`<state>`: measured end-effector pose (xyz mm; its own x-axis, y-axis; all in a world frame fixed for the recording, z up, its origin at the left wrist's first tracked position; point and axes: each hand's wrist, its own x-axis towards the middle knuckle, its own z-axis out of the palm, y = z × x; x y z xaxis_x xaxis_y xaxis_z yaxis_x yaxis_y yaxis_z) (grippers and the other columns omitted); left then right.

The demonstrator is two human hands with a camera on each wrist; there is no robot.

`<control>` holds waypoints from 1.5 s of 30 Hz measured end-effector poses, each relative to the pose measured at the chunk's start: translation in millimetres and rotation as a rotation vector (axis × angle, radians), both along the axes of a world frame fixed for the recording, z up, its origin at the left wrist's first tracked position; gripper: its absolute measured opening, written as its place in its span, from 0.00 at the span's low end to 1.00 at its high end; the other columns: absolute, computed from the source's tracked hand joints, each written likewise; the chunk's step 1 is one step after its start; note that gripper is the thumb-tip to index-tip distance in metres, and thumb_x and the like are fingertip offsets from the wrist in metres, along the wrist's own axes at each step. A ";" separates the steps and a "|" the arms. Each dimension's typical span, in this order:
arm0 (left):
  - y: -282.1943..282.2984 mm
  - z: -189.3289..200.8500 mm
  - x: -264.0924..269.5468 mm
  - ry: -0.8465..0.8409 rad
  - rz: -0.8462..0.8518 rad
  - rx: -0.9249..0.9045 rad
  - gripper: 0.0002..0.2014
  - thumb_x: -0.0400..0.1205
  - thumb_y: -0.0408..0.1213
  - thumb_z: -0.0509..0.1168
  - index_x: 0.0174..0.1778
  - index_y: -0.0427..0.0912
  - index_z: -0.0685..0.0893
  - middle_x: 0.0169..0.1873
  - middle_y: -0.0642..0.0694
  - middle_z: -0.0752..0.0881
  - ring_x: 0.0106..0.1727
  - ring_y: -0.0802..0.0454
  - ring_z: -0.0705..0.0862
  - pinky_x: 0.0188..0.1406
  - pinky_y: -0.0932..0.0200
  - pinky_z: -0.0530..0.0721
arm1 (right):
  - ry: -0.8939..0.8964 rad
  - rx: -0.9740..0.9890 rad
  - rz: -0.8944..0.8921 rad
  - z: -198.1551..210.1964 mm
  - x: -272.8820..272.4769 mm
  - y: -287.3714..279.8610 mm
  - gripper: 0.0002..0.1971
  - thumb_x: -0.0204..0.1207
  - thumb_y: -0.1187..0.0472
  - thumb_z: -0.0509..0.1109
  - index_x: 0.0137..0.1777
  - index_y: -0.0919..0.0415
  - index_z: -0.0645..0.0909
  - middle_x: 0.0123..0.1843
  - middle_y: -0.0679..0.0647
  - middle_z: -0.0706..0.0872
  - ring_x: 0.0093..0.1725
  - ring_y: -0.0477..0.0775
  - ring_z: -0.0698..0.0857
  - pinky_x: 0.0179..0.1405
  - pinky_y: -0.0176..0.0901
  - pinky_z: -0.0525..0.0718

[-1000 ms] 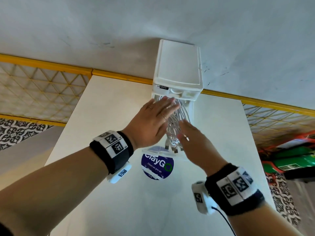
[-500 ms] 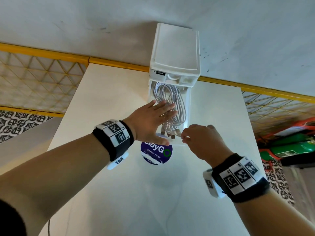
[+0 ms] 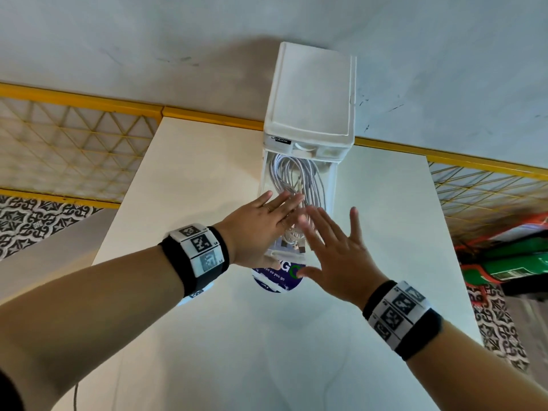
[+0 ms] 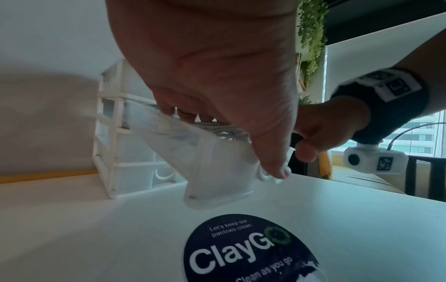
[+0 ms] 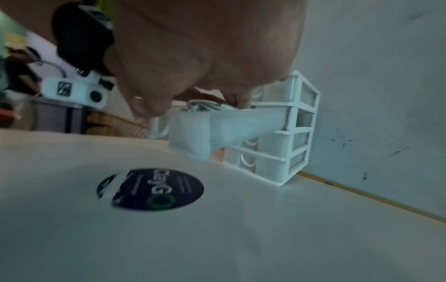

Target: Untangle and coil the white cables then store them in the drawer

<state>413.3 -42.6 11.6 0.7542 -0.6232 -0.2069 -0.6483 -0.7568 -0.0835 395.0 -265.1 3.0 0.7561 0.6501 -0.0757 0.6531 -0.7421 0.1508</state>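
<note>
Soft daylight, blurred wrist views

We see window glare, a shadow behind the drawers, motion blur on the sticker, and bent wide-angle edges.

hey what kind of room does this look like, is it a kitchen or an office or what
Most likely a shared office pantry or break area. The round sticker on the white table reads "Let's keep our pantries clean", high-rise buildings show through the window, and hanging plants trail beside it.
</note>
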 end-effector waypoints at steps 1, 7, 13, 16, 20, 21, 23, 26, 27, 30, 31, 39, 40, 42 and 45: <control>0.8 1.7 -0.4 -0.005 0.001 -0.013 0.53 0.76 0.69 0.55 0.83 0.42 0.32 0.83 0.39 0.31 0.85 0.41 0.37 0.83 0.44 0.40 | -0.023 0.002 0.039 -0.1 -0.6 -0.6 0.44 0.74 0.32 0.59 0.83 0.58 0.53 0.84 0.62 0.60 0.82 0.59 0.63 0.76 0.80 0.50; -2.4 25.0 26.0 -0.001 0.023 -0.041 0.43 0.82 0.65 0.43 0.83 0.40 0.36 0.84 0.38 0.37 0.86 0.45 0.41 0.84 0.48 0.40 | -0.098 0.018 0.081 16.9 31.3 -4.1 0.31 0.83 0.44 0.50 0.80 0.62 0.65 0.80 0.58 0.71 0.78 0.56 0.71 0.76 0.80 0.49; -7.4 36.2 69.5 -0.058 0.135 0.028 0.37 0.85 0.60 0.43 0.84 0.39 0.44 0.85 0.38 0.49 0.85 0.42 0.52 0.84 0.46 0.52 | -0.128 0.010 0.061 25.0 96.1 6.6 0.27 0.81 0.50 0.55 0.77 0.61 0.69 0.77 0.56 0.76 0.75 0.55 0.76 0.76 0.74 0.55; -0.8 35.4 75.4 -0.179 0.131 -0.075 0.27 0.86 0.52 0.53 0.78 0.42 0.69 0.77 0.41 0.73 0.73 0.40 0.77 0.67 0.46 0.74 | -0.245 0.087 0.007 25.9 110.4 13.2 0.24 0.73 0.53 0.73 0.68 0.59 0.80 0.66 0.57 0.85 0.63 0.60 0.85 0.66 0.60 0.76; 14.1 20.3 78.7 -0.384 0.072 -0.210 0.17 0.81 0.47 0.62 0.62 0.46 0.85 0.61 0.48 0.86 0.61 0.43 0.84 0.55 0.49 0.73 | -0.361 0.222 0.009 13.6 111.9 11.7 0.24 0.73 0.58 0.70 0.71 0.56 0.77 0.64 0.50 0.84 0.61 0.57 0.83 0.60 0.56 0.72; 15.2 16.7 80.2 -0.398 0.076 -0.209 0.17 0.81 0.46 0.61 0.63 0.47 0.85 0.60 0.49 0.86 0.61 0.44 0.83 0.54 0.49 0.72 | -0.353 0.220 0.011 10.1 111.8 11.8 0.26 0.74 0.61 0.67 0.74 0.56 0.74 0.68 0.49 0.83 0.64 0.57 0.82 0.62 0.58 0.73; 13.6 12.1 84.8 -0.381 0.105 -0.178 0.19 0.81 0.40 0.59 0.70 0.46 0.79 0.61 0.51 0.85 0.60 0.45 0.82 0.51 0.48 0.75 | -0.325 0.195 -0.018 9.2 116.2 14.3 0.29 0.72 0.65 0.62 0.76 0.56 0.72 0.73 0.50 0.80 0.67 0.57 0.81 0.63 0.62 0.74; 10.2 9.5 92.0 -0.420 0.118 -0.159 0.19 0.81 0.38 0.58 0.69 0.46 0.79 0.58 0.50 0.86 0.58 0.44 0.81 0.50 0.49 0.72 | -0.353 0.173 -0.015 16.0 122.4 21.9 0.30 0.67 0.66 0.54 0.72 0.57 0.76 0.68 0.51 0.83 0.59 0.61 0.83 0.54 0.57 0.76; 9.8 10.1 92.9 -0.467 0.110 -0.183 0.17 0.81 0.41 0.59 0.65 0.47 0.82 0.55 0.50 0.86 0.56 0.44 0.80 0.50 0.50 0.70 | -0.406 0.181 -0.008 17.5 122.2 23.6 0.28 0.66 0.66 0.58 0.68 0.56 0.80 0.64 0.52 0.85 0.54 0.62 0.83 0.50 0.54 0.75; 13.0 14.0 94.7 -0.653 0.113 -0.305 0.24 0.77 0.52 0.65 0.67 0.45 0.82 0.61 0.44 0.81 0.59 0.43 0.73 0.55 0.48 0.69 | -0.535 0.318 -0.045 23.6 123.4 22.0 0.26 0.63 0.60 0.74 0.64 0.54 0.82 0.59 0.57 0.84 0.55 0.62 0.77 0.52 0.54 0.69; 15.1 15.9 96.4 -0.703 0.128 -0.325 0.31 0.76 0.56 0.65 0.73 0.44 0.76 0.68 0.41 0.78 0.66 0.41 0.71 0.62 0.46 0.68 | -0.529 0.321 -0.082 27.2 125.3 19.2 0.32 0.64 0.54 0.74 0.71 0.55 0.76 0.66 0.59 0.81 0.63 0.62 0.74 0.59 0.56 0.68; 16.5 1.6 126.1 -0.680 0.263 -0.447 0.34 0.77 0.40 0.67 0.80 0.41 0.64 0.78 0.39 0.71 0.81 0.37 0.65 0.80 0.41 0.61 | -0.467 0.383 -0.273 18.1 161.6 21.4 0.42 0.68 0.62 0.76 0.80 0.61 0.59 0.82 0.57 0.67 0.82 0.62 0.62 0.79 0.70 0.54; 15.4 -0.4 126.0 -0.671 0.267 -0.464 0.34 0.77 0.40 0.67 0.79 0.41 0.64 0.78 0.39 0.71 0.81 0.37 0.65 0.80 0.42 0.62 | -0.461 0.393 -0.283 15.8 161.1 22.4 0.42 0.68 0.64 0.76 0.80 0.61 0.60 0.82 0.57 0.67 0.82 0.62 0.63 0.79 0.70 0.55; 12.2 -0.4 123.5 -0.656 0.280 -0.470 0.35 0.77 0.40 0.67 0.80 0.41 0.63 0.79 0.38 0.70 0.82 0.36 0.63 0.80 0.40 0.62 | -0.450 0.390 -0.285 13.5 158.8 23.3 0.43 0.68 0.64 0.76 0.81 0.61 0.58 0.83 0.57 0.66 0.83 0.62 0.61 0.79 0.70 0.54; 12.4 15.3 115.5 -0.549 0.324 -0.449 0.40 0.76 0.40 0.66 0.83 0.41 0.56 0.83 0.39 0.59 0.85 0.37 0.54 0.82 0.38 0.55 | -0.391 0.369 -0.324 27.8 152.3 25.1 0.47 0.70 0.60 0.74 0.83 0.60 0.50 0.86 0.56 0.57 0.85 0.60 0.54 0.81 0.67 0.48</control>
